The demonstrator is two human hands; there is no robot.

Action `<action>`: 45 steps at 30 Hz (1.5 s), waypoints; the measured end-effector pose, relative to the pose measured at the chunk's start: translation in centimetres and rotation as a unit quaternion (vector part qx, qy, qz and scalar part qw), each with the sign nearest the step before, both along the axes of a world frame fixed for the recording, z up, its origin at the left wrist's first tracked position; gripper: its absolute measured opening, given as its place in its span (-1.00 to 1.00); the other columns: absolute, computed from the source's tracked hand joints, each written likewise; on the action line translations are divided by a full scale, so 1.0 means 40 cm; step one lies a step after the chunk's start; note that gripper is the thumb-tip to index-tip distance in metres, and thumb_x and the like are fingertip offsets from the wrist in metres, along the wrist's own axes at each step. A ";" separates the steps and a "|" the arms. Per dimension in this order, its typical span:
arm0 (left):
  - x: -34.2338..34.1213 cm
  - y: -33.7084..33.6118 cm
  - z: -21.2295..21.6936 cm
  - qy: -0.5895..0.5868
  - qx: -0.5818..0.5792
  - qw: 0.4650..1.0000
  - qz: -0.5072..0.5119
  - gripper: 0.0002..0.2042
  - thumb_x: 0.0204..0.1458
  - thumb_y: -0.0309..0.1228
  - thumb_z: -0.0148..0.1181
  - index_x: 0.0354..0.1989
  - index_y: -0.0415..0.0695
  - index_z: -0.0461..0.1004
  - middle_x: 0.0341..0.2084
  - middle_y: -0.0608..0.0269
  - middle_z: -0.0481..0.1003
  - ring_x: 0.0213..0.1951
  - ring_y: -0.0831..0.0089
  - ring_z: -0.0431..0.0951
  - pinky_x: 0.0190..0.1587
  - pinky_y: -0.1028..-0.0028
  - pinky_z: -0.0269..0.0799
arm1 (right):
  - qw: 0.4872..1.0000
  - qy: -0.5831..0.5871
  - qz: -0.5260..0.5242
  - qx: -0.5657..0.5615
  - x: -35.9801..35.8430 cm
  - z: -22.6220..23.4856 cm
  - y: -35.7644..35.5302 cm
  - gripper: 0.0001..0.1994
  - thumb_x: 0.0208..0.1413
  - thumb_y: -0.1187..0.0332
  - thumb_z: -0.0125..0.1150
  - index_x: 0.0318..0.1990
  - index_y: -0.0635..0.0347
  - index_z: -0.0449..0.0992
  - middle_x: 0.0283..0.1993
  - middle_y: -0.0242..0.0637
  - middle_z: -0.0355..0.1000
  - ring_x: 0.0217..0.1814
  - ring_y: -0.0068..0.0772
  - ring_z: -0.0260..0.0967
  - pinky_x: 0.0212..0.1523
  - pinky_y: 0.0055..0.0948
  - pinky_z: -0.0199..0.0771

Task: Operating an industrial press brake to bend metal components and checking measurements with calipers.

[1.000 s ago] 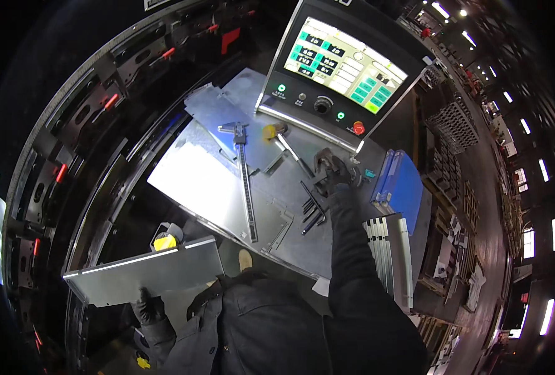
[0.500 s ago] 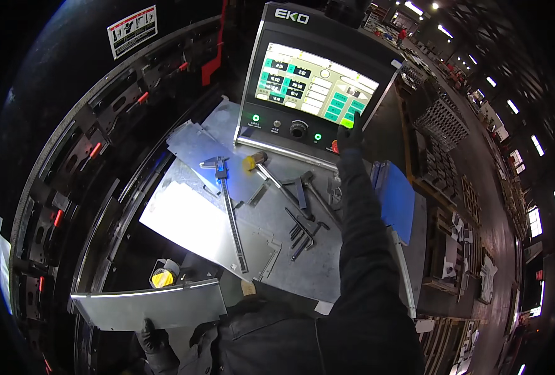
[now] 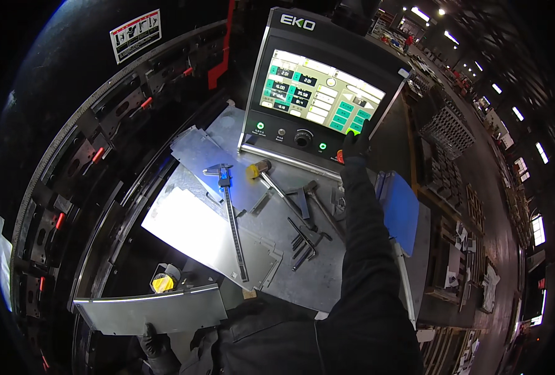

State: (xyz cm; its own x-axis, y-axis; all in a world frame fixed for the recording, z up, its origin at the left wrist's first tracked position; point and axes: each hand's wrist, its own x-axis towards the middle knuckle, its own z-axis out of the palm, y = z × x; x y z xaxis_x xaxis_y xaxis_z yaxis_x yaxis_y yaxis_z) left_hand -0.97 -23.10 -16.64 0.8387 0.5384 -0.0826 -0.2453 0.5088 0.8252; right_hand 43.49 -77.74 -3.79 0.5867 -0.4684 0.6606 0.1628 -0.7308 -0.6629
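Note:
At the lower left, my gloved left hand (image 3: 156,349) grips the lower edge of a bent grey sheet-metal panel (image 3: 152,310), its thumb on the face. My right arm reaches far forward, and my gloved right hand (image 3: 355,147) is at the lower right corner of a lit touchscreen (image 3: 318,97) on a dark control console (image 3: 277,132). A finger stretches up over the green buttons there; the other fingers are dark and hard to make out. Nothing shows in that hand. A red button (image 3: 340,157) sits beside it.
On the metal tabletop (image 3: 302,284) lie a digital caliper (image 3: 232,225), a yellow-headed mallet (image 3: 276,187), a hammer (image 3: 323,206), several hex keys (image 3: 303,240) and flat metal sheets (image 3: 193,219). A blue folder (image 3: 397,209) stands right. Machine tooling with red handles (image 3: 97,154) runs along the left.
The view has shifted slightly, so the console and table sit a little lower and further right. My right hand stays at the screen's corner, and my left hand still holds the panel.

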 end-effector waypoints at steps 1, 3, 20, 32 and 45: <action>0.025 -0.056 0.060 -0.026 0.030 0.999 -0.010 -0.60 0.05 -0.38 0.10 0.07 -0.18 0.24 -0.06 0.15 0.39 -0.10 0.31 0.43 0.01 0.34 0.34 | 0.996 -0.068 0.001 -0.057 0.021 -0.021 -0.025 -0.40 -0.07 0.49 -0.01 0.22 0.18 0.08 -0.08 0.00 0.35 -0.29 -0.09 0.35 -0.27 -0.28 0.37; 0.055 -0.123 0.134 -0.076 0.093 0.992 -0.027 -0.61 0.05 -0.38 0.10 0.06 -0.18 0.25 -0.06 0.15 0.39 -0.10 0.31 0.43 0.01 0.35 0.33 | 0.966 -0.199 0.009 -0.166 0.057 -0.053 -0.064 -0.41 -0.06 0.49 -0.02 0.22 0.18 0.09 -0.16 -0.01 0.39 -0.36 -0.11 0.35 -0.32 -0.27 0.37; 0.009 -0.060 0.073 0.022 -0.050 0.998 -0.024 -0.60 0.04 -0.42 0.09 0.07 -0.20 0.23 -0.08 0.13 0.40 -0.13 0.35 0.44 0.00 0.40 0.31 | 0.999 0.012 0.015 -0.030 -0.042 -0.167 -0.016 -0.49 -0.05 0.45 -0.04 0.15 0.18 0.19 -0.29 -0.06 0.37 -0.40 -0.14 0.30 -0.41 -0.24 0.29; -0.016 0.072 0.082 0.095 0.125 0.987 -0.034 -0.61 0.04 -0.45 0.07 0.06 -0.24 0.23 -0.12 0.10 0.41 -0.19 0.41 0.45 -0.06 0.45 0.34 | 0.984 0.030 0.150 -0.086 -0.160 -0.165 0.253 -0.62 0.01 0.33 0.07 0.03 0.14 0.34 -0.32 -0.20 0.44 -0.44 -0.27 0.37 -0.47 -0.34 0.33; 0.134 -0.049 0.385 0.145 0.492 0.858 -0.033 -0.67 -0.20 -0.40 0.21 -0.22 -0.26 0.41 -0.63 0.27 0.43 -0.63 0.53 0.31 -0.53 0.56 0.24 | 0.432 0.332 0.838 0.026 -0.420 0.071 0.737 -0.51 -0.07 0.29 0.20 0.07 0.19 0.31 -0.06 -0.28 0.36 -0.28 -0.51 0.29 -0.37 -0.60 0.34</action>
